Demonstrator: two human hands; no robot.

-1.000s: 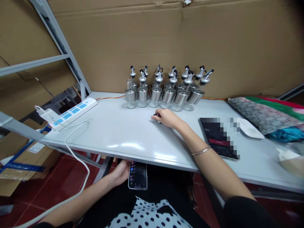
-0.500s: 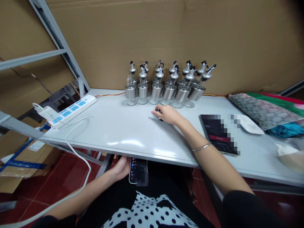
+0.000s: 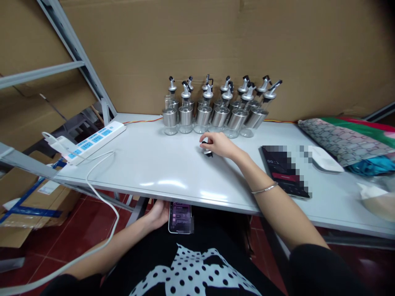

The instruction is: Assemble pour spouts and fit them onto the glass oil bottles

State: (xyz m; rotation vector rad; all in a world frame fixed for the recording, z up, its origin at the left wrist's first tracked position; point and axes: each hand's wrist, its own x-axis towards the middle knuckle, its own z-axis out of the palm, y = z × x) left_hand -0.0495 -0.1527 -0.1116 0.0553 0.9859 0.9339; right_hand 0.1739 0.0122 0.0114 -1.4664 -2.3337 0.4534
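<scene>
My right hand point(image 3: 219, 144) rests over the table, its thumb and index finger bent around a small black and silver pour spout point(image 3: 207, 152). The spout lies low at the tabletop, partly hidden by the fingers. Under the table's front edge, my left hand point(image 3: 159, 214) grips a phone point(image 3: 180, 218) with a lit screen; some fingers are hidden. Beyond my right hand stand two rows of glass bottles with steel sleeves, such as this bottle point(image 3: 203, 118). Most carry silver pourers with black tips; the front-left bottle point(image 3: 170, 119) shows a bare glass neck.
A white power strip point(image 3: 95, 142) with a plugged-in charger and cable point(image 3: 103, 197) lies at the left. On the right are a dark tablet-like device point(image 3: 284, 170), a white object point(image 3: 327, 159) and a patterned bag point(image 3: 345, 139). Cardboard point(image 3: 154, 37) stands behind the table.
The phone's screen shows different content. My right hand has shifted slightly, its fingers lifting a little so that more of the pour spout shows. The camera view has moved a little.
</scene>
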